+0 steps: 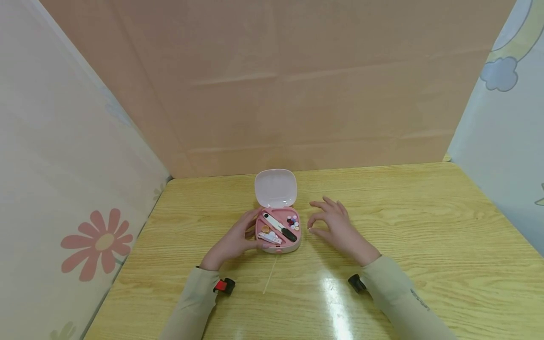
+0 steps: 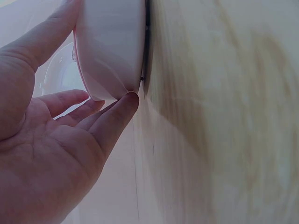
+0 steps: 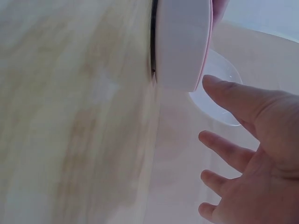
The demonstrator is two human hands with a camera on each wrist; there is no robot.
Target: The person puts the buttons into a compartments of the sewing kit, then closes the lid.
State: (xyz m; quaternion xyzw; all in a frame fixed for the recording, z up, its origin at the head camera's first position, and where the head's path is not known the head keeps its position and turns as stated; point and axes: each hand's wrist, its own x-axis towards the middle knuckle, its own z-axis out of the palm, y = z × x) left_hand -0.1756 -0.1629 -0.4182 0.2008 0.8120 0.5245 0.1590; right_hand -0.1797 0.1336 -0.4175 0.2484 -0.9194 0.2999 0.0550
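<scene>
Wooden table carries a small pink case near its middle, between three screening walls. The case's lid stands hinged upright at the far side, so the tray faces the person and its contents are within reach: a black-and-white tool lying diagonally, small round pieces in the right corner, and flat items at the front.

Left hand cups the case's left side, thumb on the rim and fingers against the base, apparently to steady it. Right hand hovers just right of the case, fingers relaxed and spread, holding nothing and touching nothing. A thin pale line lies on the table in front of the case.
</scene>
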